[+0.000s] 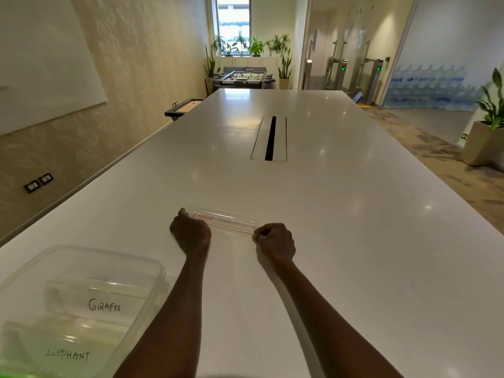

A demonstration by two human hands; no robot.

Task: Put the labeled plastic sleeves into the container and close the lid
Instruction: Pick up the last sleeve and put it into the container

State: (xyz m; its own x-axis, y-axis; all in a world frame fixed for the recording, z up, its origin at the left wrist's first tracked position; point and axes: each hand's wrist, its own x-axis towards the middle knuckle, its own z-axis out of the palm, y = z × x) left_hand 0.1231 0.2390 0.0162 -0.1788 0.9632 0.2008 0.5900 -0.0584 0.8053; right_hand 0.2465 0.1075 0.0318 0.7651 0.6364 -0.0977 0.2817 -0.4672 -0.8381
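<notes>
A clear plastic sleeve (227, 221) with red print lies on the white table (354, 241) in front of me. My left hand (191, 232) grips its left end with curled fingers. My right hand (275, 240) pinches its right end. At the near left stands a clear plastic container (152, 271), open on top. Inside it lie two sleeves, one labeled "GIRAFEE" (105, 305) and one labeled "ELEPHANT" (66, 356). No lid is in view.
A dark cable slot (270, 137) sits in the middle of the table, farther away. A wall runs along the left side of the table. A potted plant (488, 132) stands on the floor at the right.
</notes>
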